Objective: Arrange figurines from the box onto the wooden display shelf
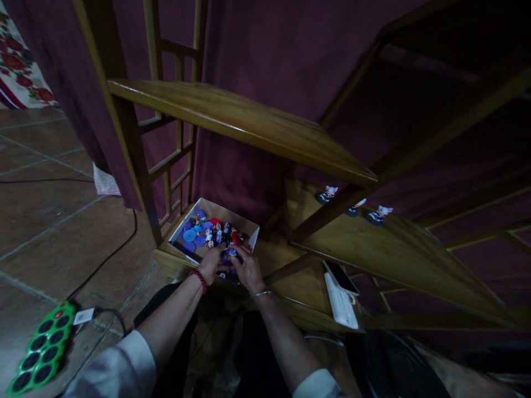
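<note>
An open cardboard box [232, 214] sits on the low wooden shelf, holding several small figurines and round blue and purple discs [189, 236]. Both of my hands meet over its near edge. Between their fingertips is a small blue-purple figurine [229, 254], its details too small to make out. My left hand [211, 265], with a red bead bracelet at the wrist, closes on it from the left. From the other side, my right hand [249, 271], wearing a silver bangle, pinches it too.
Three small figurines [378, 215] on dark bases stand on the right-hand shelf [357, 249]. A phone [342, 276] and a white object [340, 304] lie at the low shelf's right end. A wooden shelf board [244, 119] overhangs the box. A green power strip [43, 348] lies on the floor.
</note>
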A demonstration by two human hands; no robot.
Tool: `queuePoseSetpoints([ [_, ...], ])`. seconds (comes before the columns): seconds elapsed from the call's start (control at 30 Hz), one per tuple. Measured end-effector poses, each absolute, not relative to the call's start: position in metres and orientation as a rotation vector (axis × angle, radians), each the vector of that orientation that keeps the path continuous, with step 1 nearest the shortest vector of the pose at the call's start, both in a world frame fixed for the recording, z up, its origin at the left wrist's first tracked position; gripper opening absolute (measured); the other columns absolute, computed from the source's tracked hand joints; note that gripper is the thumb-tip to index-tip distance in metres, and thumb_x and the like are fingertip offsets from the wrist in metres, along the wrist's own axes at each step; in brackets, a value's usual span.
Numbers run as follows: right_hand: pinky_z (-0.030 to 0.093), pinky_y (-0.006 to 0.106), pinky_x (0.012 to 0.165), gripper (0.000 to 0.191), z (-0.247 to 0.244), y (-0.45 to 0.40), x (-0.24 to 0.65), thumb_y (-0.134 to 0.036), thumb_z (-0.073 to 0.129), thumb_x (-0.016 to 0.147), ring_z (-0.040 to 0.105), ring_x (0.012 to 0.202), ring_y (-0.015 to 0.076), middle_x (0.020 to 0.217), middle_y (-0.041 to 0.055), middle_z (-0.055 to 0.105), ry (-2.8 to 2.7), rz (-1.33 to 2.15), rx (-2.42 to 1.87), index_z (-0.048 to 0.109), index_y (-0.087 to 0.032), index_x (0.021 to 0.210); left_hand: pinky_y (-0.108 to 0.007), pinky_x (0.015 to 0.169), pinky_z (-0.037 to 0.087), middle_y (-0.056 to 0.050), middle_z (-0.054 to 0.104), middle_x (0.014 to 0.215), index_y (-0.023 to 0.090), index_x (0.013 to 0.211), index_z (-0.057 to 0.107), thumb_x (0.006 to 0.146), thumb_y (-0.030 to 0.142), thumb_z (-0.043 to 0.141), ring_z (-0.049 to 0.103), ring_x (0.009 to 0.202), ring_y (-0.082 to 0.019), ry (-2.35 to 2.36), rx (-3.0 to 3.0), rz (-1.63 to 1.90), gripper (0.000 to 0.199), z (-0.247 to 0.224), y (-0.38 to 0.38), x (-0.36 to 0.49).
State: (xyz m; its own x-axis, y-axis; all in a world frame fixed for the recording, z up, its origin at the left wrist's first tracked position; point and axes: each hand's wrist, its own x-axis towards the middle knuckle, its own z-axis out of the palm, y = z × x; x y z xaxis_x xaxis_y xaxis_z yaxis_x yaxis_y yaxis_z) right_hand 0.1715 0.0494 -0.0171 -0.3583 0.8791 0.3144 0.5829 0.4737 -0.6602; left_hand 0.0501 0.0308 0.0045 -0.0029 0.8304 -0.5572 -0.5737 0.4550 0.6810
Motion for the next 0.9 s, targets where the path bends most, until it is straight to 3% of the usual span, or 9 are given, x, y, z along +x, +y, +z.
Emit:
queuePoseSetpoints([
  [0.27, 0.046, 0.031, 0.083, 0.023, -0.015, 0.05, 0.171, -0.019, 0.053, 0.077, 0.057, 0.092, 0.0186, 0.097, 0.0076, 0.063, -2.094, 0.514, -1.229, 0.062, -0.019, 0.098, -0.025, 0.049, 0.049, -0.002, 0.058, 0.062, 0.012, 0.079, 0.056, 0.078, 0.025, 0.046, 0.053, 0.048, -0.01, 1.067, 0.297, 1.168, 0.016, 0.001, 0.031, 0.051],
  [0.5, 0.047, 0.032, 0.082, 0.024, -0.018, 0.044, 0.165, -0.02, 0.054, 0.076, 0.057, 0.092, 0.02, 0.097, 0.0078, 0.063, -2.068, 0.373, -1.318, 0.063, -0.02, 0.099, -0.019, 0.039, 0.036, 0.0, 0.055, 0.056, 0.013, 0.08, 0.056, 0.075, 0.03, 0.049, 0.051, 0.044, -0.01, 1.063, 0.354, 1.178, 0.019, -0.005, 0.029, 0.052],
  [0.9, 0.047, 0.035, 0.081, 0.028, -0.018, 0.032, 0.158, -0.017, 0.051, 0.077, 0.056, 0.092, 0.0227, 0.097, 0.0104, 0.062, -2.036, 0.204, -1.445, 0.061, -0.017, 0.102, -0.022, 0.049, 0.042, -0.003, 0.059, 0.066, 0.013, 0.083, 0.057, 0.067, 0.032, 0.057, 0.053, 0.056, -0.012, 1.095, 0.437, 1.263, 0.025, -0.008, 0.023, 0.055],
])
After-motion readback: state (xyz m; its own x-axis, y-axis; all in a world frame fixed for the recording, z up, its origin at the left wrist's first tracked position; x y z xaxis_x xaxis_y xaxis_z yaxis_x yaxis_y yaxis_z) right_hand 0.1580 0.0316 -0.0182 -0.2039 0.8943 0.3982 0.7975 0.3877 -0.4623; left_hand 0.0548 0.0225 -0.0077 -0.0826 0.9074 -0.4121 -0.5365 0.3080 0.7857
